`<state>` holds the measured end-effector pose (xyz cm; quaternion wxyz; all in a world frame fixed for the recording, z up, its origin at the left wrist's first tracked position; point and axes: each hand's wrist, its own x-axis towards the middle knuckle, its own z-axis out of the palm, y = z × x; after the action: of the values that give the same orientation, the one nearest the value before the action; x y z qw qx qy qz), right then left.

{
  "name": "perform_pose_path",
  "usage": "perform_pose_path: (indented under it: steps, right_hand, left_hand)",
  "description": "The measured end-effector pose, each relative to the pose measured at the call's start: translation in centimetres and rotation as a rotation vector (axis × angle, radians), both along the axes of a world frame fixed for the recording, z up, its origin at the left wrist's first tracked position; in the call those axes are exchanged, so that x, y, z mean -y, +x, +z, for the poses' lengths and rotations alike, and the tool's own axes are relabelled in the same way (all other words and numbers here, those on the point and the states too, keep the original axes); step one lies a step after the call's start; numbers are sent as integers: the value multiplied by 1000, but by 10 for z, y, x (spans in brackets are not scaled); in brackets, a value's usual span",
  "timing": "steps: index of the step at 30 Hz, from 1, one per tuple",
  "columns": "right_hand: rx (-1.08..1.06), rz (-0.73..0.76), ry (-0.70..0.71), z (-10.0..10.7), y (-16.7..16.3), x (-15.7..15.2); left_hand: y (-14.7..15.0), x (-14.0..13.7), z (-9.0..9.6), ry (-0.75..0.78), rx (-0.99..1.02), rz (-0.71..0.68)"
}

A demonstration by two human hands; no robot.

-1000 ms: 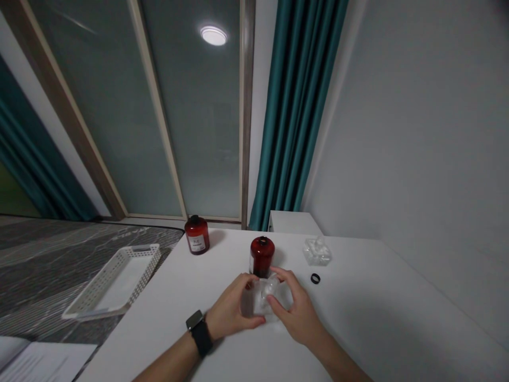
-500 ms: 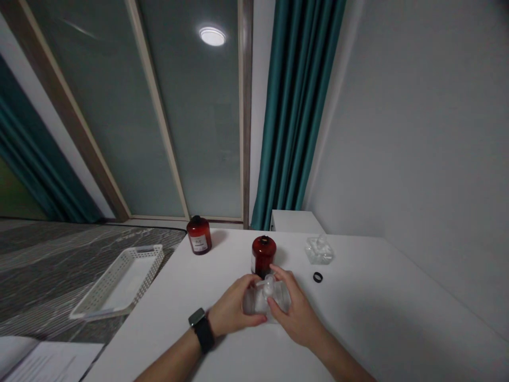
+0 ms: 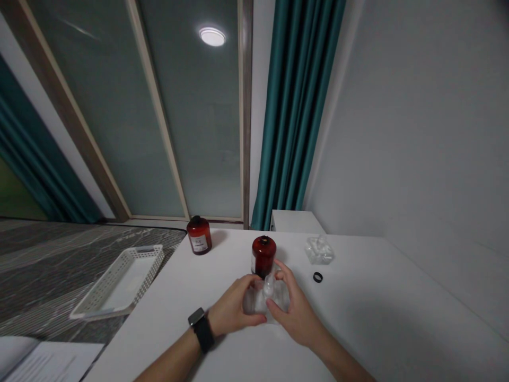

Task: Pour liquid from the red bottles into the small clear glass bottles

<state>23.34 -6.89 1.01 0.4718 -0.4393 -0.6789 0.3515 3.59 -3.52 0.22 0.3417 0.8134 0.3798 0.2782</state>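
A clear, squat bottle (image 3: 260,302) with a rounded clear stopper (image 3: 269,284) is between my two hands, low over the white table. My left hand (image 3: 233,305), wearing a black watch on its wrist, is wrapped round the bottle's left side. At the neck, my right hand (image 3: 292,307) has its thumb and fingers closed on the stopper. A dark red bottle (image 3: 264,252) with a pale label stands just beyond my hands, its base partly covered by them.
Another dark red bottle (image 3: 199,237) stands at the table's far left corner. To the right lie a black ring (image 3: 317,277) and a clear, squarish object (image 3: 319,251) of unclear kind. A white basket (image 3: 148,273) and open papers (image 3: 59,361) rest on the grey surface left.
The fingers of my right hand have shifted slightly round the stopper, the index finger lifting a little. My left hand and the bottle stay in place.
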Motion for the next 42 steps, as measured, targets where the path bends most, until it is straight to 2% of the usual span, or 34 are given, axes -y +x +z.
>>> perform_pose_path:
  steps: [8, 12, 16, 22, 26, 42]
  right_hand:
    - [-38, 86, -62, -5, 1, -2]
    - [-23, 60, -65, -6, 0, -3]
    - [7, 12, -64, -7, 1, -4]
    - [-14, 65, -20, -4, 8, -5]
    - [-6, 49, 12, -4, 10, -6]
    - [-26, 85, -16, -4, 9, -6]
  left_hand:
    - [-1, 1, 4, 5, 14, -17]
    - [-3, 2, 15, 80, 153, -63]
    - [-5, 2, 22, 97, 155, -73]
    - [-6, 0, 20, 82, 138, -78]
    - [-6, -1, 20, 77, 137, -85]
    - [-7, -1, 19, 53, 125, -85]
